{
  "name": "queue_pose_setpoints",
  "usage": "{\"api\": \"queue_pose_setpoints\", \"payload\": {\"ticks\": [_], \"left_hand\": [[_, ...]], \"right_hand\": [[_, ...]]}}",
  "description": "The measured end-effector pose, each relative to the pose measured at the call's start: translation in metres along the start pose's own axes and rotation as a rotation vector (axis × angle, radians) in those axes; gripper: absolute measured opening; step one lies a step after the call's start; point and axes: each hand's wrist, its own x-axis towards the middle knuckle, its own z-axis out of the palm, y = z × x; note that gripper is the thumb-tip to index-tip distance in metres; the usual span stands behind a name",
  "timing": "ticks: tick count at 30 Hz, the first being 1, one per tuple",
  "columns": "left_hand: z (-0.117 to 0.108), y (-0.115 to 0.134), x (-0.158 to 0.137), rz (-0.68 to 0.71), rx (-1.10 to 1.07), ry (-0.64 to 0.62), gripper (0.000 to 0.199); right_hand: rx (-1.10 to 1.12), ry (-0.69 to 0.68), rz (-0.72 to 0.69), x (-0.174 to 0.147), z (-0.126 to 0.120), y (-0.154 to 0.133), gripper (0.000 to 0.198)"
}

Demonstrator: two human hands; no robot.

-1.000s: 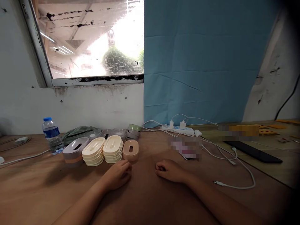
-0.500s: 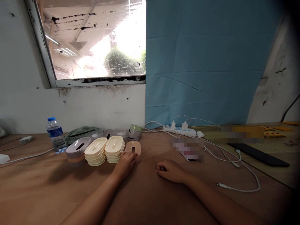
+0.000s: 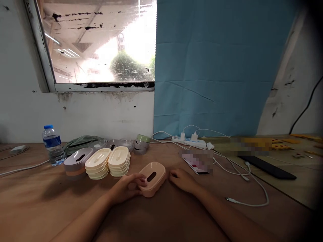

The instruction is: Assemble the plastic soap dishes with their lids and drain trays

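A peach-coloured oval plastic lid [image 3: 159, 171] with a long slot in its top lies slanted in front of me. My left hand [image 3: 126, 188] grips its left end, fingers on top and thumb at the near side. Whether the lid touches the table I cannot tell. Close by the lid's right end, my right hand [image 3: 183, 181] rests on the table with curled fingers and nothing visible in them. Beyond my left hand stand two stacks of cream oval lids, the left stack [image 3: 98, 158] and the right stack [image 3: 119, 156]. A lilac slotted lid [image 3: 77, 158] tops another stack beside them.
A water bottle [image 3: 52, 146] stands at the far left near a green pouch [image 3: 80, 144]. Round bowls [image 3: 141, 144] are piled at the back. Right of my hands lie a phone [image 3: 195, 164], a power strip [image 3: 189, 141] and loose white cables [image 3: 252, 204].
The peach lid has come toward me and right, away from the cream stacks, in my left hand. My right hand stays on the table, now close to the lid.
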Motion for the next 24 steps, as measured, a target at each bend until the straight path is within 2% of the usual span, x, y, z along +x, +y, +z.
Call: {"api": "queue_pose_setpoints", "payload": {"ticks": [3,8,10,12,16,18,21,24], "left_hand": [[-0.004,0.002,-0.005,-0.064,-0.093,-0.003,0.046],[-0.013,0.015,-0.009,-0.080,-0.123,-0.143,0.035],[-0.015,0.016,-0.009,-0.073,-0.114,-0.160,0.035],[-0.015,0.013,-0.008,-0.046,-0.034,-0.093,0.036],[-0.022,0.002,-0.006,0.020,0.327,0.320,0.029],[-0.029,-0.004,-0.005,0.042,0.516,0.472,0.028],[-0.041,-0.013,-0.005,0.030,0.724,0.519,0.030],[-0.049,-0.021,-0.006,-0.006,0.789,0.461,0.033]], "right_hand": [[0.002,0.028,0.039,0.001,-0.002,0.004,0.019],[0.032,0.042,0.054,-0.001,-0.001,0.001,0.017],[0.051,0.050,0.050,-0.002,0.000,0.000,0.017],[0.077,0.058,0.038,-0.002,0.001,-0.002,0.018],[0.152,0.093,-0.022,-0.001,0.001,-0.006,0.021],[0.190,0.117,-0.062,-0.003,-0.001,-0.011,0.022],[0.254,0.140,-0.148,-0.008,-0.004,-0.021,0.019],[0.308,0.129,-0.263,-0.015,-0.006,-0.030,0.016]]}}
